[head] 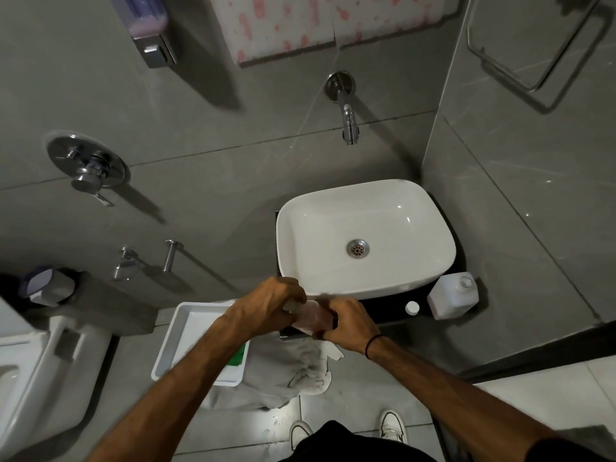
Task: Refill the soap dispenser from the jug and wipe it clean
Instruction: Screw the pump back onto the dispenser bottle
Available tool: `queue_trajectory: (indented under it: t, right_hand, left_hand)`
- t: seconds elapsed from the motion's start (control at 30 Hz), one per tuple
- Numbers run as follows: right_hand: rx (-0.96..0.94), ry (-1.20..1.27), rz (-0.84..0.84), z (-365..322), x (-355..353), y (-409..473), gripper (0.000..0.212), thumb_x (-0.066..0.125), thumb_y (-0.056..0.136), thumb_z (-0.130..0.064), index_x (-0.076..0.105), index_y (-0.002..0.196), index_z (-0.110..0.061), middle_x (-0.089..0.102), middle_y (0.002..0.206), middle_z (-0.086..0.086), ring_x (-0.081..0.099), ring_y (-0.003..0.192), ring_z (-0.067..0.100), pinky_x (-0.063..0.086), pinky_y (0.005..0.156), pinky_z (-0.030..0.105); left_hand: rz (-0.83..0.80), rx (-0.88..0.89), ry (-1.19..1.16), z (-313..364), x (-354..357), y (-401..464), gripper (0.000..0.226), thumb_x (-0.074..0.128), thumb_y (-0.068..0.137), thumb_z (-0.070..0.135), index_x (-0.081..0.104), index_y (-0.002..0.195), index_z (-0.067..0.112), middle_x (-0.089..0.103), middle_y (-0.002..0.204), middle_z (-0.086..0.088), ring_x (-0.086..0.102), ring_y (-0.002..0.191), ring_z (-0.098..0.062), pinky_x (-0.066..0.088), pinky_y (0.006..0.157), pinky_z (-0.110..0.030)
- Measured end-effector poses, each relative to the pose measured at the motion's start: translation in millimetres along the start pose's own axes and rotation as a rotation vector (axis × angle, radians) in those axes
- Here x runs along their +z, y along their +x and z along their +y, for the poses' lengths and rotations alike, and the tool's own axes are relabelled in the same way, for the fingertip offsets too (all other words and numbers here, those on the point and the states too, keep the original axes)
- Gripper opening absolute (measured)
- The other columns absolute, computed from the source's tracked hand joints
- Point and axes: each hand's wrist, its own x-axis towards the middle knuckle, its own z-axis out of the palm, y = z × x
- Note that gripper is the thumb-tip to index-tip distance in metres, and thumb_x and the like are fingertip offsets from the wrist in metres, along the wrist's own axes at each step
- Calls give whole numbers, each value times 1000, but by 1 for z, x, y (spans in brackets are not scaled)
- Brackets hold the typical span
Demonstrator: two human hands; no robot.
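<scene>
I hold a small clear soap dispenser [311,317] with pinkish liquid inside, level and in front of the white basin [363,225]. My left hand [266,306] grips its left end, with something pale under the fingers. My right hand [346,323] closes around its dark right end. A crumpled white cloth [300,365] hangs just below both hands. The white jug [453,296] stands uncapped on the black counter right of the basin, its round white cap [412,307] lying beside it.
A wall-mounted dispenser [143,25] with pink soap hangs at the upper left. The spout [348,125] juts from the wall over the basin. A white tray [186,331] holding something green [238,356] sits left of my arms. The toilet [40,371] is at the far left.
</scene>
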Motion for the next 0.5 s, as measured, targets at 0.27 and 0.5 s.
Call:
queue_trajectory:
  t: [0.27,0.5]
  right_hand:
    - [9,-29,38,-3,12,5,48,88,55,-45,77,93,-18,75,81,-2,65,70,10,40,60,18]
    - [16,30,36,-3,16,6,42,86,58,-45,73,87,-19,73,80,-6,62,69,6,44,59,16]
  left_hand:
    - [30,-45,25,-8,7,-4,15,66,81,11,75,91,5,74,97,-14,69,87,-33,48,73,-32]
    - [180,-25,-93,-21,2,-18,43,82,75,20,72,115,10,73,104,-2,70,89,-20,45,75,-15]
